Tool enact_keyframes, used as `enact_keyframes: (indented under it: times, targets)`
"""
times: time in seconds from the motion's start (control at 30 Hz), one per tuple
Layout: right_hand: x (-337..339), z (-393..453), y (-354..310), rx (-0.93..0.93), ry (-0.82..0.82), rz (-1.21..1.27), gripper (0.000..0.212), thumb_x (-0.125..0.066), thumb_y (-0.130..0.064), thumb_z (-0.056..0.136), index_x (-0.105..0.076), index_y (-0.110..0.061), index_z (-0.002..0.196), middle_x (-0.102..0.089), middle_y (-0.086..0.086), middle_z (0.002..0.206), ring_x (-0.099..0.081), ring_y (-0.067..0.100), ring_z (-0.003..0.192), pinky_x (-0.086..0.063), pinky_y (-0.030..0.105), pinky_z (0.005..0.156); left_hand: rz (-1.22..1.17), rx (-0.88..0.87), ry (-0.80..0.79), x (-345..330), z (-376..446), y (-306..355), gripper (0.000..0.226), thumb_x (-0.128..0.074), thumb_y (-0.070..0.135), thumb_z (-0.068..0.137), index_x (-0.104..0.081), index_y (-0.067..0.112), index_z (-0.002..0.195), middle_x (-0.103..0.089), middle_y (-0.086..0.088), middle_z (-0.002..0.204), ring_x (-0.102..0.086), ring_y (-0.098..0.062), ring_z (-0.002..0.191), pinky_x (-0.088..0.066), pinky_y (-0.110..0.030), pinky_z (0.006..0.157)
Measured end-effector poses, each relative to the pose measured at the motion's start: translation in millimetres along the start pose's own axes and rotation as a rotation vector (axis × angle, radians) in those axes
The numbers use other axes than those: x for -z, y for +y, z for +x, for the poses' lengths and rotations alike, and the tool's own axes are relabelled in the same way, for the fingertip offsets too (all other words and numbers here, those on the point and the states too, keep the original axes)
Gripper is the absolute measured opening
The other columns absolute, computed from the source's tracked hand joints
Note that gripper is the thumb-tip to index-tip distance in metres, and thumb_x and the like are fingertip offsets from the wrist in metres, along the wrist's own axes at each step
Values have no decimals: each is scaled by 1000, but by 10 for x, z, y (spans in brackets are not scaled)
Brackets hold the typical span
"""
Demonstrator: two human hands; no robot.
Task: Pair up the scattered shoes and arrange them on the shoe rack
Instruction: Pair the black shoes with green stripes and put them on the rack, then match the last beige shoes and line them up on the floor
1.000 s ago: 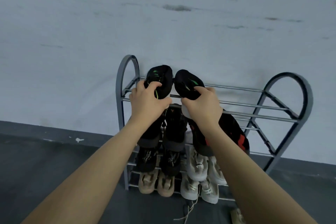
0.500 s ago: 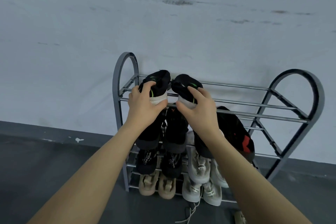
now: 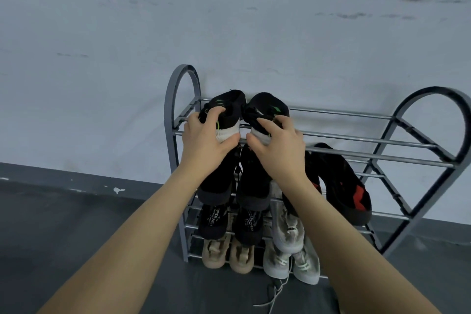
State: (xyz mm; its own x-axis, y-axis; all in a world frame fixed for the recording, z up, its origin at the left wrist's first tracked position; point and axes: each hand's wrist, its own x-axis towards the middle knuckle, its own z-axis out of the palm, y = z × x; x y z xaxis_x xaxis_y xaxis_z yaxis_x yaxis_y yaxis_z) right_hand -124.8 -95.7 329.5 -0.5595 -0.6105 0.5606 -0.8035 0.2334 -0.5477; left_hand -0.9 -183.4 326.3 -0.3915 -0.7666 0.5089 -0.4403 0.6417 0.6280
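Observation:
A grey metal shoe rack [image 3: 356, 135] stands against the pale wall. On its top tier, at the left end, sit two black shoes with green marks and white soles, toes toward the wall. My left hand [image 3: 206, 141] grips the heel of the left black shoe [image 3: 229, 102]. My right hand [image 3: 277, 148] grips the heel of the right black shoe [image 3: 267, 106]. The two shoes lie side by side, nearly touching.
Lower tiers hold a black boot pair [image 3: 254, 181], a black and red shoe [image 3: 344, 186], black printed shoes [image 3: 212, 222], beige sneakers [image 3: 216, 252] and grey-white sneakers [image 3: 288, 234]. The top tier's right part shows bare rods. A loose lace [image 3: 272, 298] trails on the dark floor.
Both hands have lowered the two black shoes from held above the rack down onto the top tier's rods. The view has drifted slightly downward.

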Motion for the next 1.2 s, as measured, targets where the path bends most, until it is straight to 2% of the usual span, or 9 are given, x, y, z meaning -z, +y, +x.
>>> enact_keyframes:
  times: [0.17,0.3,0.4,0.5,0.6,0.7,0.77,1.03,1.2]
  targets:
    - [124,-65,-7,6,-81,-91,54,-56,-54,82,-48,-35,132,-35,6,146,-36,35,129,-24,49,105,162,-23,-74,133,-56,53,68,-59,54,79,-32,34,138,-32,-12,139,-32,-34,128,-36,-47,103]
    - [336,-292,21,58,-49,-101,48,-49,-43,90,-42,-33,137,-34,7,147,-33,30,133,-15,46,109,312,-179,11,259,-303,148,55,-58,37,86,-43,18,136,-34,-16,144,-30,-38,130,-34,-53,104]
    - [606,-556,36,63,-18,-58,42,-49,-33,92,-47,-26,134,-41,8,140,-38,30,128,-19,45,107,299,-259,49,309,-603,325,45,-56,27,89,-50,9,130,-42,-19,140,-34,-38,129,-33,-51,105]
    - [898,-867,170,74,16,-45,35,-51,-28,91,-55,-20,125,-51,7,125,-47,29,115,-30,43,101,261,-317,31,248,-920,587,41,-48,29,89,-55,6,123,-50,-17,132,-41,-36,124,-35,-47,100]
    - [1196,-1250,391,45,46,-40,32,-49,-26,90,-60,-15,118,-56,6,115,-54,28,100,-44,48,88,177,-364,-56,52,-1263,826,46,-41,34,87,-56,7,122,-55,-13,123,-48,-35,113,-40,-45,92]
    - [1459,-1651,732,-55,38,-107,27,-49,-22,92,-61,-14,114,-57,4,112,-56,25,95,-48,44,78,124,-392,-215,-290,-1667,1013,42,-51,27,90,-51,8,128,-51,-12,128,-44,-33,117,-35,-42,97]
    - [1596,-1910,996,-122,9,-141,27,-48,-21,93,-61,-14,115,-57,4,113,-56,23,96,-49,40,75,85,-398,-325,-552,-1929,1108,42,-50,28,90,-52,9,127,-51,-11,127,-43,-33,116,-34,-41,97]
    - [1622,-2688,2506,-388,-165,-264,32,-54,-25,91,-60,-15,120,-58,8,117,-55,29,104,-46,40,83,89,-394,-766,-2026,-2706,1193,42,-49,28,92,-46,16,132,-47,-4,131,-39,-26,122,-31,-38,102]
    - [1232,-2886,3527,-485,-332,-317,35,-55,-30,90,-58,-21,124,-57,5,124,-49,29,114,-43,41,91,290,-531,-878,-2988,-2933,920,47,-44,28,92,-40,15,137,-40,-8,138,-37,-28,125,-29,-39,104]
